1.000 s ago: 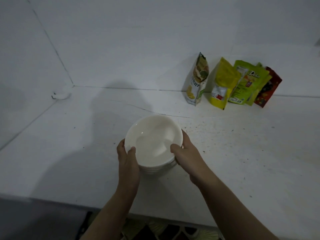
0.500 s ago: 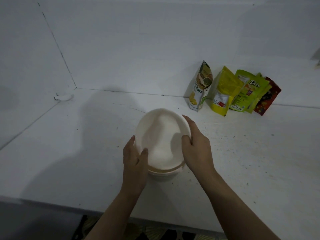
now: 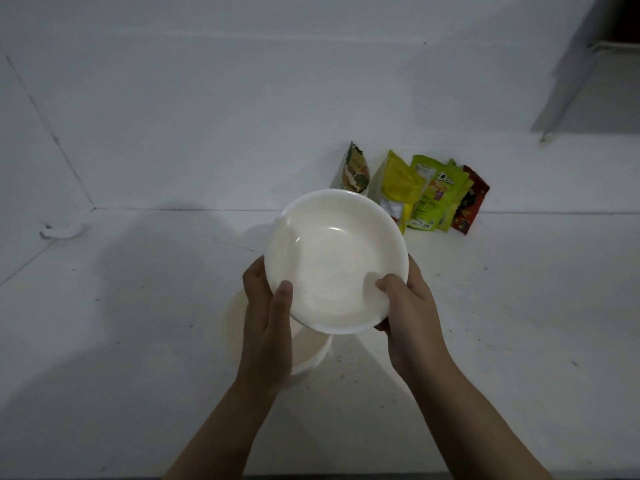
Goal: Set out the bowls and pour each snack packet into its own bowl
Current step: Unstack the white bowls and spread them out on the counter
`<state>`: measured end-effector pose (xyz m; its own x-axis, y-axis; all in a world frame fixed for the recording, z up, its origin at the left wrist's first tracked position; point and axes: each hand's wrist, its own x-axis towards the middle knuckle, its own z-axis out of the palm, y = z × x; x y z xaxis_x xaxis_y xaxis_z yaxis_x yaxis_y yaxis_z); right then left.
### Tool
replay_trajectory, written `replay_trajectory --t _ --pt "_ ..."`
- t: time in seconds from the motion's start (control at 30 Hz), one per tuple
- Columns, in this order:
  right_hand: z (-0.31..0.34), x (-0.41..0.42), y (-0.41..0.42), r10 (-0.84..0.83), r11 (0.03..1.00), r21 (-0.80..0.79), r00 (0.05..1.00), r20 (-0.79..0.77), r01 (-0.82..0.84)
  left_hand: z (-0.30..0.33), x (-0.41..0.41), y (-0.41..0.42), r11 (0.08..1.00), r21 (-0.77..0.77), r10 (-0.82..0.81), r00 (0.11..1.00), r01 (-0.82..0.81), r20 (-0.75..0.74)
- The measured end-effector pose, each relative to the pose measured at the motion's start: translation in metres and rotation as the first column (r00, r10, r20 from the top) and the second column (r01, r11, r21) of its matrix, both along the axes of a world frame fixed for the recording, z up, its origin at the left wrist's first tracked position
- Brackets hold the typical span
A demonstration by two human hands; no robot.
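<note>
The raised bowl (image 3: 332,261) covered the lower parts of the brown-topped packet (image 3: 354,169) and the yellow packet (image 3: 398,181). Behind the green packet (image 3: 431,192), only an edge of another green pouch showed, and the red packet (image 3: 471,202) was half hidden. The left hand (image 3: 268,323) and the raised bowl hid most of the bowl stack (image 3: 308,355) on the worktop (image 3: 519,323). Packet print was too small to read. Both forearms were cut off by the bottom edge.

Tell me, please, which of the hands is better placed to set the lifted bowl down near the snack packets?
The right hand, probably. It grips the lifted bowl's rim on the side facing the snack packets, with bare counter beside it. The left hand holds the opposite rim, over the remaining stack.
</note>
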<state>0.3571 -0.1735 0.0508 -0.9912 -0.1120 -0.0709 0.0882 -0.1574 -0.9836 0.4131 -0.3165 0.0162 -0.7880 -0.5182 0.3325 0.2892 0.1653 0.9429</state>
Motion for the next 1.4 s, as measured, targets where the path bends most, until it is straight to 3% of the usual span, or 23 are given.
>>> replay_trajectory --t 0.07,0.13,0.23,0.37,0.5,0.63,0.77,0.93,1.03,1.13,1.23,1.4 --pt "0.003 -0.001 0.015 -0.001 1.000 -0.009 1.000 0.002 0.001 0.003 -0.008 0.013 0.972 0.212 -0.093 0.994 0.101 -0.050" --pt "0.006 -0.002 0.031 0.016 1.000 -0.007 1.000 0.009 -0.016 0.005 -0.018 0.029 0.877 0.441 -0.153 0.981 0.189 -0.118" --pt "0.008 -0.008 0.056 0.038 0.999 0.021 0.999 0.014 -0.038 0.012 -0.033 0.057 0.732 0.621 -0.211 0.961 0.278 -0.181" --pt "0.010 -0.024 0.095 0.084 0.979 0.192 0.995 -0.053 -0.072 0.008 -0.056 0.089 0.667 0.704 -0.243 0.965 0.243 -0.103" --pt "-0.002 -0.045 0.130 0.107 0.875 0.483 0.984 -0.139 -0.027 -0.007 -0.076 0.126 0.627 0.767 -0.237 0.971 0.137 0.020" --pt "-0.006 -0.062 0.163 0.109 0.723 0.687 0.971 -0.212 0.069 -0.020 -0.090 0.155 0.658 0.750 -0.200 0.975 0.062 0.095" --pt "-0.009 -0.078 0.193 0.087 0.630 0.757 0.953 -0.291 0.173 -0.031 -0.105 0.182 0.678 0.735 -0.157 0.975 -0.008 0.155" --pt "-0.014 -0.104 0.231 0.052 0.736 0.629 0.906 -0.421 0.250 -0.046 -0.124 0.210 0.705 0.707 -0.155 0.963 -0.049 0.221" --pt "-0.020 -0.122 0.253 -0.064 0.849 0.453 0.905 -0.420 0.270 -0.059 -0.132 0.220 0.684 0.724 -0.136 0.959 -0.090 0.247" --pt "-0.028 -0.143 0.279 -0.205 0.964 0.140 0.968 -0.145 0.225 -0.070 -0.138 0.229 0.691 0.708 -0.097 0.952 -0.146 0.291" --pt "-0.052 -0.168 0.303 -0.195 0.960 -0.168 0.964 0.183 0.226 -0.076 -0.140 0.236 0.682 0.709 -0.067 0.950 -0.181 0.306" --pt "-0.102 -0.186 0.323 -0.369 0.872 -0.190 0.861 0.351 0.451 -0.083 -0.139 0.243 0.691 0.690 -0.026 0.947 -0.214 0.320"
